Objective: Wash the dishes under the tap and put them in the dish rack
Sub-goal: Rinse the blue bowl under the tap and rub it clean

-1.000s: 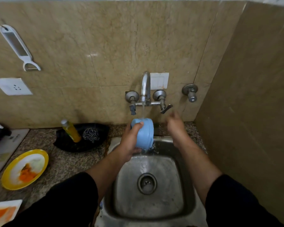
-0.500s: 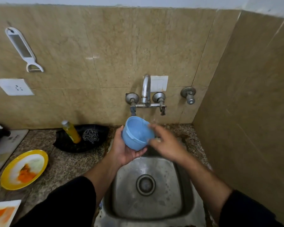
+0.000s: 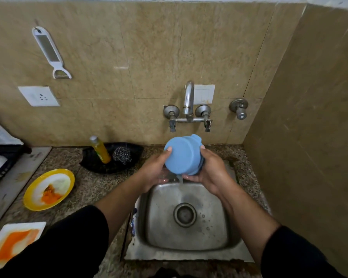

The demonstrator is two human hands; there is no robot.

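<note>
Gripping the blue bowl with the left hand, pressing the thumb against the edge of its upturned base. Clasping the same bowl from the other side with the right hand, curling the fingers around its rim. Holding it tilted, base facing the camera and mouth turned away and down, just below the tap and above the back edge of the sink. Letting a thin stream of water spill from the lower rim into the basin. Standing at a speckled stone counter, wearing dark sleeves ending above the forearms. Working beside a black dish on the left, holding a yellow soap bottle and a steel scrubber. Nearer, having at hand a yellow plate smeared with orange and, at the lower left corner, a white square plate smeared likewise. Facing a tiled wall, seeing a white peeler hanging above a socket.
</note>
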